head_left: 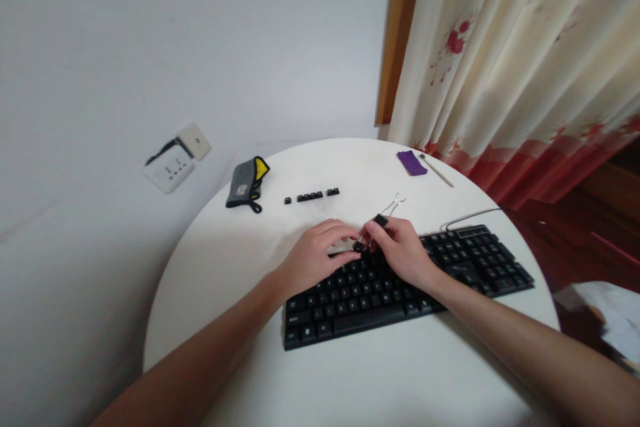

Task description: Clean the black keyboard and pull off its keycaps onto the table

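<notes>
A black keyboard [370,303] lies at a slant on the round white table. Over its top rows, my right hand [403,250] is closed around a wire keycap puller [381,220] with a black middle; its thin wire prongs stick out beyond the fingers. My left hand [315,253] comes in from the left, thumb and fingertips pinching a small black keycap [359,247] near the puller's lower end. Whether the wires still grip that keycap is hard to tell. Behind the hands, several loose black keycaps [310,197] stand in a row.
A grey cloth [243,185] with a yellow inside lies folded at the back left. Toward the back right are a purple cloth [412,163] and a thin brush [437,170]. The keyboard's cable [470,217] runs off the right edge. A wall socket [170,168] and curtain [480,80] border the table.
</notes>
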A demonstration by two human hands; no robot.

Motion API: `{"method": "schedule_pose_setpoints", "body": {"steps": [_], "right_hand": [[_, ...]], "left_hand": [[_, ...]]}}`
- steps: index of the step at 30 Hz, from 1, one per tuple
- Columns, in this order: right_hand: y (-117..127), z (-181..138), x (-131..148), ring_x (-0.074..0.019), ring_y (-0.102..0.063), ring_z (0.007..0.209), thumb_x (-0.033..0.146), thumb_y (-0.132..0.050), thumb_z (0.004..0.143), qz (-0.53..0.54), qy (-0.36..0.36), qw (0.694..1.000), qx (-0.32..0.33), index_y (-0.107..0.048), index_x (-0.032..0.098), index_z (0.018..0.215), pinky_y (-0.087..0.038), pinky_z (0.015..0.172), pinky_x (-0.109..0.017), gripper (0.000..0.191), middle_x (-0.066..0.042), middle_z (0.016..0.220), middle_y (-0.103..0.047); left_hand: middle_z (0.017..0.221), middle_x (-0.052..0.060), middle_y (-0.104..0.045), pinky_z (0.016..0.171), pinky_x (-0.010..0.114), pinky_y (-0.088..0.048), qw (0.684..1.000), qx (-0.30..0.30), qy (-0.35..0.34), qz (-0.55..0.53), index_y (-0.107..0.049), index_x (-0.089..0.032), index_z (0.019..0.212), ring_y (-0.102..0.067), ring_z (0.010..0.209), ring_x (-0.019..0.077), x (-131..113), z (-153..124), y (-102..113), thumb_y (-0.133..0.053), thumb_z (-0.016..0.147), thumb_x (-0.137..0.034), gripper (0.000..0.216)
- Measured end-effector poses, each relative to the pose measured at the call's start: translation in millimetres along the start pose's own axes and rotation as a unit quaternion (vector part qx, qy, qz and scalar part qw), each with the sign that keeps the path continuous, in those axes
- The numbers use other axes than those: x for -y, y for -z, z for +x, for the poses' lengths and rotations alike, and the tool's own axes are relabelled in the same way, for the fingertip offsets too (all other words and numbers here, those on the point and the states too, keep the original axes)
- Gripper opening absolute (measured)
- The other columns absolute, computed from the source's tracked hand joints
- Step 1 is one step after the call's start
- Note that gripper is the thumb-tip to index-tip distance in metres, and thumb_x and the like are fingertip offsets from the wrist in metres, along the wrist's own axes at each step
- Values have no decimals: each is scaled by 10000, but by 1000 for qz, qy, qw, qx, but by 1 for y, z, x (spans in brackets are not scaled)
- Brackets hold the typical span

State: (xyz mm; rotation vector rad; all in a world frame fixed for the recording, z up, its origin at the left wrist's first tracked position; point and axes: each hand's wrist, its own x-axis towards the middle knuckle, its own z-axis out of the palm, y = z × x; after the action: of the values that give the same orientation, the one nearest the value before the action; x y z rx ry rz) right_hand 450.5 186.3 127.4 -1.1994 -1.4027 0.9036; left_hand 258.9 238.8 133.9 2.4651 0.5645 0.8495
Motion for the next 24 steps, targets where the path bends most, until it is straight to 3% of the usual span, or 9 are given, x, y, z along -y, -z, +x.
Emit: {"method": "schedule_pose_setpoints", "body": {"steps": [4, 10, 18, 24], "right_hand": [[-2, 0, -1, -138, -599, 598, 468, -521, 928, 11, -17, 1000, 4, -668, 159, 742, -486, 596, -261, 389, -27, 683, -677], [0, 0, -5, -162, -633, 674, 470, -509, 934, -21, -21, 999, 20, -697, 156, 781, -505, 644, -270, 397, -48, 744, -708], [0, 0, -8, -159, -612, 679, 444, -515, 935, -28, -4, 999, 17, -680, 163, 774, -495, 641, -266, 364, -44, 755, -696], [-1, -2, -5, -136, -559, 610, 425, -516, 937, -56, 2, 998, 13, -686, 157, 771, -445, 575, -239, 358, -14, 662, -642]], "left_hand": [[970, 32, -686, 837, 302, -521, 1000, 3, -6, 5, -646, -207, 1016, -631, 877, 152, 2, 0, -2, -666, 878, -250, 146], [1030, 52, -686, 911, 343, -509, 1000, 7, -30, 3, -651, -214, 1048, -620, 996, 179, 3, 1, -2, -630, 901, -227, 149], [1037, 57, -653, 906, 354, -516, 999, 4, -40, 16, -676, -222, 1052, -614, 985, 178, 4, 0, -4, -605, 921, -253, 152], [1049, 60, -626, 899, 327, -521, 999, 4, -41, 3, -685, -214, 1024, -613, 988, 174, 3, -1, -5, -620, 909, -227, 133]]}}
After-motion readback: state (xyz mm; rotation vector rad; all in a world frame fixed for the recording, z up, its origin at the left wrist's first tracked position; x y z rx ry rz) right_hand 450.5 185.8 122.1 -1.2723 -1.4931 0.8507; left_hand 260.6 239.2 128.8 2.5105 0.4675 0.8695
